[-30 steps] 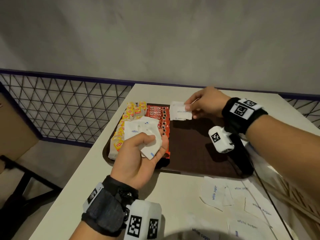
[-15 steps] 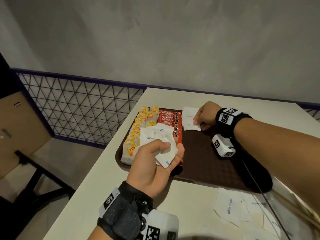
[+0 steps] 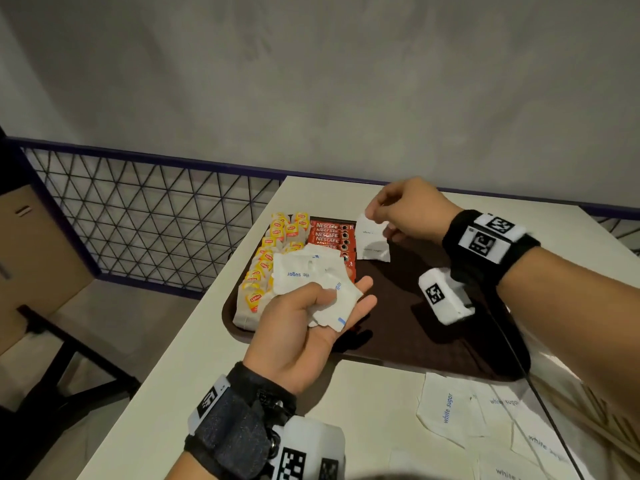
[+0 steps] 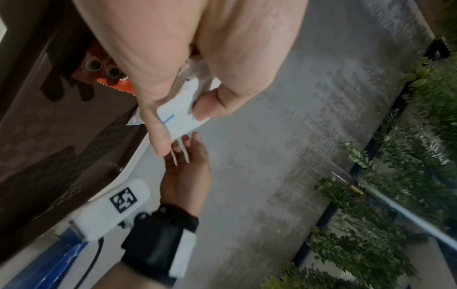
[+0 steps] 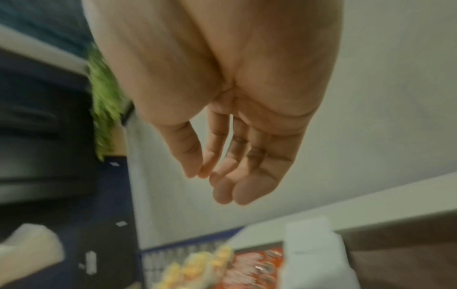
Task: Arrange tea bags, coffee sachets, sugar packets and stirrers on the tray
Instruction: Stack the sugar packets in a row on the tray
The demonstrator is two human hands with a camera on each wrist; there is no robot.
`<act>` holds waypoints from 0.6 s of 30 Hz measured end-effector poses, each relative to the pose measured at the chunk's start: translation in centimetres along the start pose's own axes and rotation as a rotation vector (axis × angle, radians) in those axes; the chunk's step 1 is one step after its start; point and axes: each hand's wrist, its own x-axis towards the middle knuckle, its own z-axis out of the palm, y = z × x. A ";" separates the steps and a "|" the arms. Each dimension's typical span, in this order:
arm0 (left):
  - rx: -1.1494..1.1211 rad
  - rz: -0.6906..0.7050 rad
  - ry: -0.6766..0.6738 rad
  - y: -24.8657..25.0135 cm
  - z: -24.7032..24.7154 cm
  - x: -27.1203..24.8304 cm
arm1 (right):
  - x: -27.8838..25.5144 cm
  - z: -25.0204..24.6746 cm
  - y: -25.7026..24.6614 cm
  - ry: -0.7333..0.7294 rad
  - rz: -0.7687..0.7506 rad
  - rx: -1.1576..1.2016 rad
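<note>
White sugar packets in hand above a brown tray.
Loose sugar packets (image 3: 446, 407) lie on the tabletop (image 3: 194, 375) nearest; the left hand (image 3: 304, 327) grips a bunch of packets (image 3: 308, 275) over the tray (image 3: 415, 337); beyond, the right hand (image 3: 412, 209) hangs empty, fingers relaxed, above two laid packets (image 3: 372, 244) beside coffee sachets (image 3: 329, 233) and tea bags (image 3: 277, 244).

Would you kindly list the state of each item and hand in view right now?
left hand: grips a bunch of sugar packets
right hand: empty, above the tray
placed sugar packets: flat on tray
coffee sachets: rowed on tray
tea bags: rowed on tray
loose sugar packets: on table
</note>
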 end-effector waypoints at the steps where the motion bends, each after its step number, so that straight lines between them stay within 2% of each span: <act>1: 0.020 0.001 -0.025 0.0 0.0 -0.1 | -1.4 -0.3 -1.0 -0.023 -0.046 0.025; 4: 0.085 0.001 -0.077 0.0 0.0 -0.3 | -6.0 -1.1 -3.2 -0.063 -0.173 0.107; 7: 0.148 0.003 -0.071 -0.2 0.1 -0.5 | -9.8 -1.1 -3.5 -0.082 -0.221 0.199; 13: 0.294 0.034 0.073 -0.5 -0.1 -0.3 | -12.7 0.3 -1.1 -0.248 -0.112 0.254; 18: 0.276 0.058 0.105 -0.7 -0.1 0.0 | -12.8 0.8 -0.2 -0.219 -0.055 0.338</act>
